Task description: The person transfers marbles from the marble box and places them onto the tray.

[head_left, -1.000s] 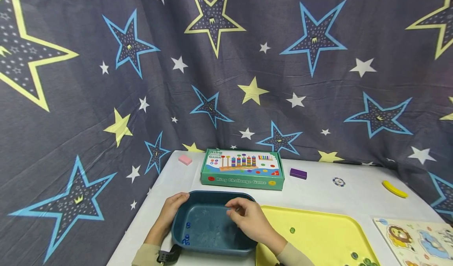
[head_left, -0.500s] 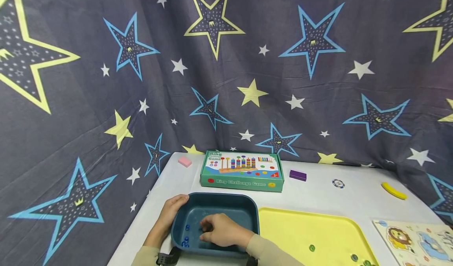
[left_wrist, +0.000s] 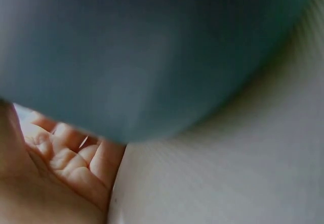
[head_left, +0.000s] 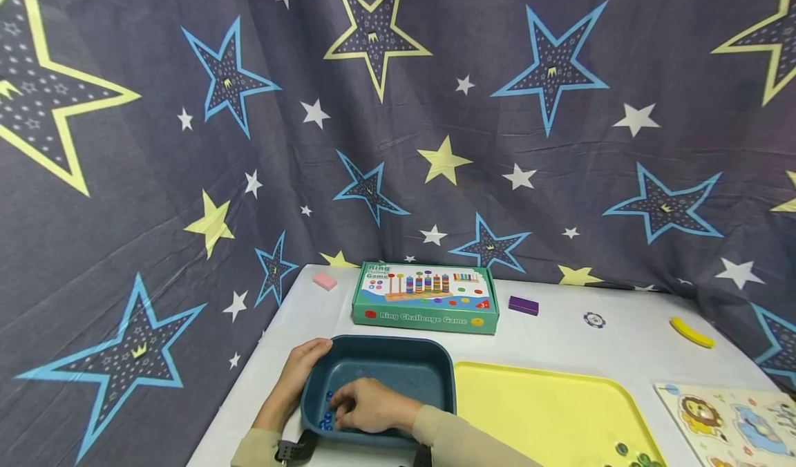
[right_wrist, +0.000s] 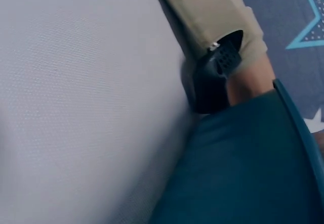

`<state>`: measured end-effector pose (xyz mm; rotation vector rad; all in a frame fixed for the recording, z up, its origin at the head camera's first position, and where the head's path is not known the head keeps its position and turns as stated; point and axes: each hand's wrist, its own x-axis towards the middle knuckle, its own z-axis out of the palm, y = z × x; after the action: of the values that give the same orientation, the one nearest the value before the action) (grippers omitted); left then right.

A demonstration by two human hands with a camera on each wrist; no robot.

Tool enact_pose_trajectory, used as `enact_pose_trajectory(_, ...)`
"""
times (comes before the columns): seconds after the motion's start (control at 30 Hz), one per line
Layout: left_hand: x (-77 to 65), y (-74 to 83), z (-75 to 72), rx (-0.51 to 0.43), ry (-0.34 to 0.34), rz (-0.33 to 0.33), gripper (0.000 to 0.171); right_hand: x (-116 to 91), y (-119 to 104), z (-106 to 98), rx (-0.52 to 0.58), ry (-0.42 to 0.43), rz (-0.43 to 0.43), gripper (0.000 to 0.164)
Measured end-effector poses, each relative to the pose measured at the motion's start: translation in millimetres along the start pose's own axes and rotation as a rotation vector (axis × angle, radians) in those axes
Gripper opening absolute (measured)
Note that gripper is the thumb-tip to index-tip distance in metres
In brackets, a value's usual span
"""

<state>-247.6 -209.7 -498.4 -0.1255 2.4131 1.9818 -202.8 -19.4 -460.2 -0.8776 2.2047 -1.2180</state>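
Note:
A deep dark teal plastic bin (head_left: 398, 346) stands on the white table. My left hand (head_left: 297, 377) holds it at its left rim; in the left wrist view that hand's palm (left_wrist: 66, 168) shows below the bin's wall. Several small blue marbles (head_left: 326, 422) lie in the bin's near left corner. My right hand (head_left: 371, 406) reaches into the bin with its fingers bent downward, fingertips right at the marbles. I cannot tell whether it pinches one. In the right wrist view the bin's outer wall (right_wrist: 233, 168) hides this hand.
Right of the bin lies a yellow tray (head_left: 528, 398) with several green marbles (head_left: 643, 460) in its near right corner. Behind stand a green game box (head_left: 425, 322), a pink block (head_left: 325, 282) and a purple block (head_left: 524, 306). Farther right are a chip (head_left: 594, 320), a yellow curved piece (head_left: 692, 332) and an animal board (head_left: 734, 418).
My right hand has moved left and down through the bin to the blue marbles. A green marble rolled nearer across the yellow tray and is out of sight there. My left hand has stayed put.

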Motion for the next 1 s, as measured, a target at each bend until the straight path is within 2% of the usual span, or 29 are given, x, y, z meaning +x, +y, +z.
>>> enact_pose_trajectory(0.23, -2.1, 6.3, -1.5, -0.043, -0.031, -0.004, 0.031, 5, -4, 7, 0.055, -0.060, 0.001, 0.022)
enact_pose_trajectory(0.43, 0.0, 1.0, 0.4, -0.024, -0.002, 0.009, 0.035, 5, -4, 8, 0.120, -0.077, 0.015, 0.016)
enact_pose_trajectory(0.63, 2.1, -3.5, 1.5, -0.034, 0.023, 0.034, 0.037, 3, -2, 10, 0.072, -0.048, -0.035, 0.009)
enact_pose_trajectory(0.83, 1.8, -2.9, 0.7, -0.041, 0.001, 0.024, 0.037, 1, 0, 8, 0.072, -0.041, -0.044, 0.009)
enact_pose_trajectory(0.9, 0.6, -0.8, 0.3, -0.049, -0.016, 0.012, 0.036, -3, 1, 4, 0.086, -0.028, -0.039, 0.010)
enact_pose_trajectory(1.0, -6.2, 10.8, 1.0, -0.035, -0.033, 0.011, 0.035, -12, 1, -2, 0.082, 0.022, -0.024, 0.012)
